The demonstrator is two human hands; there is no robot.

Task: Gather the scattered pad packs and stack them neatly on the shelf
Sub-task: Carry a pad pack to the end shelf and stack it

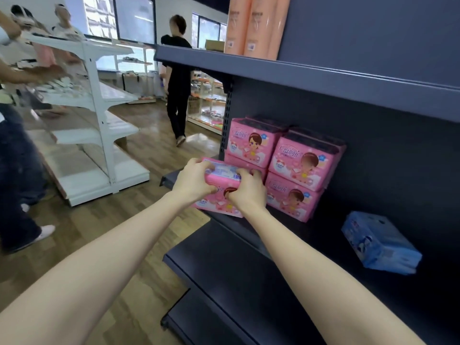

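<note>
Both my hands grip one pink pad pack (pixel 222 174) at the left front corner of the dark shelf (pixel 323 235). My left hand (pixel 193 181) curls over its left end and my right hand (pixel 246 191) holds its right end. Under it lies another pink pack (pixel 219 206) on the shelf edge. Behind stand two stacks of pink packs, two high: a left stack (pixel 251 143) and a right stack (pixel 303 161). A blue pad pack (pixel 378 241) lies alone further right on the same shelf.
An upper dark shelf (pixel 323 78) overhangs, carrying orange wrapped rolls (pixel 251 26). A lower dark shelf (pixel 224 270) juts out below my arms. A white shelving unit (pixel 99 115) stands left across the wooden aisle. A person in black (pixel 178 78) walks away; other people stand at the left.
</note>
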